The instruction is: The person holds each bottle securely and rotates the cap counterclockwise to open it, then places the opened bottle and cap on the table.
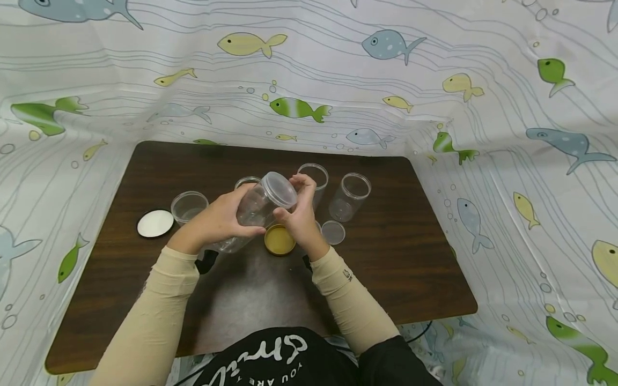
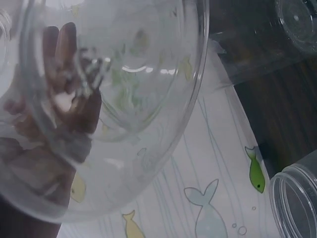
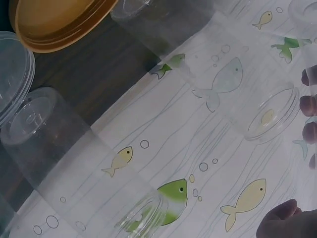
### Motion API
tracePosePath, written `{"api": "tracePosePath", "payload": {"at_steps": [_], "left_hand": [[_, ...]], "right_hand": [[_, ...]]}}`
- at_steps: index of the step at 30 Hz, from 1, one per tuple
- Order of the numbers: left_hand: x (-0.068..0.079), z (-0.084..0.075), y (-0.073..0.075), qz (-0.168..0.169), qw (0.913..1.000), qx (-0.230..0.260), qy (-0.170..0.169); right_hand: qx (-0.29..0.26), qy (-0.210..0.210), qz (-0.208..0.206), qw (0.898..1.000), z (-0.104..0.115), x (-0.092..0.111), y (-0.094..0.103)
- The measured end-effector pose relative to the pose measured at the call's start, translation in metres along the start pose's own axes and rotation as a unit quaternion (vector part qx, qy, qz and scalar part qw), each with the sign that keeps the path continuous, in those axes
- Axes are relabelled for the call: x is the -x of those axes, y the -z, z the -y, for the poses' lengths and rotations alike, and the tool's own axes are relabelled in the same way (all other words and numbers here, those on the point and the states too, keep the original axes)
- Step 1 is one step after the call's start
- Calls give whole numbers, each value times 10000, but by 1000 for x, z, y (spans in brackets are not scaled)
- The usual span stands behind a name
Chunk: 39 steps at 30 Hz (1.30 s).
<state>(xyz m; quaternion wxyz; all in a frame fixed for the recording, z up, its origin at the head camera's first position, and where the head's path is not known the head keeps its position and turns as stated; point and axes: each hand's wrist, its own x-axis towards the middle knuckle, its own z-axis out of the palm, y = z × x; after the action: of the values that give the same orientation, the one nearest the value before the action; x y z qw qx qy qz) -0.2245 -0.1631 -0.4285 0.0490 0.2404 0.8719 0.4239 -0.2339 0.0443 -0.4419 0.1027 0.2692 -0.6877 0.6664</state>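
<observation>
A tall clear plastic jar (image 1: 253,206) is held tilted above the table, its top toward the upper right. My left hand (image 1: 214,217) grips its body, thumb on the near side, and its fingers show through the plastic in the left wrist view. A translucent lid (image 1: 281,188) sits over the jar's mouth. My right hand (image 1: 305,217) holds this lid by its edge, thumb low and fingers on the far side. In the right wrist view only the right thumb (image 3: 282,218) and fingertips (image 3: 309,105) show at the right edge.
Behind the hands stand uncapped clear jars (image 1: 350,197), one partly hidden. A shorter clear tub (image 1: 189,206) and a black-rimmed white lid (image 1: 154,223) are at the left. A yellow lid (image 1: 280,239) and small translucent lid (image 1: 333,232) lie on the brown table (image 1: 396,257).
</observation>
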Motion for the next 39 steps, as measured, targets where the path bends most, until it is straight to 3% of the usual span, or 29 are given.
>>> {"api": "tracePosePath", "payload": {"at_steps": [8, 11, 14, 18, 22, 26, 30, 36, 39], "left_hand": [[-2, 1, 1, -1, 10000, -36, -75], [-2, 1, 2, 28, 10000, -34, -31], [-2, 0, 3, 69, 10000, -6, -17], [-1, 0, 3, 152, 9999, 67, -11], [-1, 2, 4, 219, 9997, 96, 7], [-1, 3, 3, 222, 9996, 145, 53], [-1, 3, 4, 174, 9997, 161, 78], [-1, 4, 5, 150, 9997, 126, 122], [-1, 5, 5, 124, 9998, 129, 109]], "right_hand": [[-327, -348, 158, 9987, -1, 0, 2], [-823, -499, 385, 9946, -3, -2, 5], [-1708, -663, 732, 9803, -6, -3, 11], [-2764, -769, 1214, 9502, -16, -8, 19], [-3205, -755, 1699, 9288, -24, -13, 25], [-3256, -646, 2107, 9195, -29, -15, 27], [-3100, -501, 2153, 9247, -28, -14, 26], [-2138, -466, 1199, 9684, -20, -5, 17], [-1688, -432, 821, 9813, -14, -1, 11]]}}
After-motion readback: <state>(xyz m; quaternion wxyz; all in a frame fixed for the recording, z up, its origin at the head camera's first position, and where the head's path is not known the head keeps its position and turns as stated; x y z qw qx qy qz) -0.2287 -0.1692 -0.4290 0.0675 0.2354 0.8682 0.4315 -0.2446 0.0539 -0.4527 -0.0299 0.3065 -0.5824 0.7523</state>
